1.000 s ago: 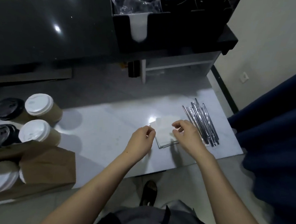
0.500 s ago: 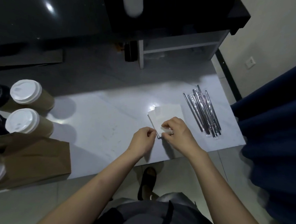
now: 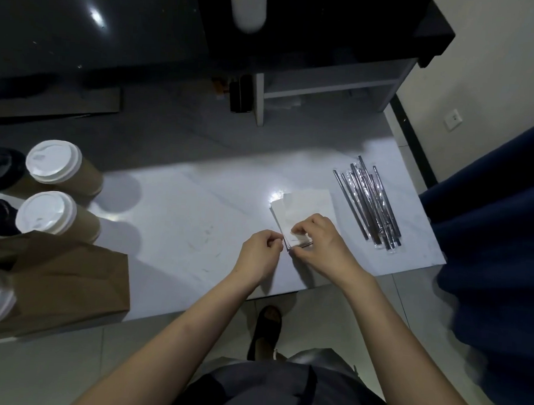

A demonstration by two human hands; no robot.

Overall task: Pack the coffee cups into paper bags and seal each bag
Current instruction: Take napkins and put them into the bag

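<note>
Right hand (image 3: 316, 240) pinched flat white paper-sheet stack (image 3: 306, 204); left hand (image 3: 260, 252) curled beside it, grasp unclear. Separate one sheet only.

Both bare forearms are extended forward from the bottom of the view and are angled inward, so that the hands are brought close together, just apart. The left hand (image 3: 258, 254) is held with its back turned up and its fingers curled into a loose fist, the thumb pressed against the forefinger; whether anything is pinched between them cannot be told. The right hand (image 3: 319, 242) is set slightly farther forward, its wrist bent a little. Its fingers are curled down over the near corner of a stack of white sheets (image 3: 306, 204), and that corner is pinched between fingertips and thumb.
</note>
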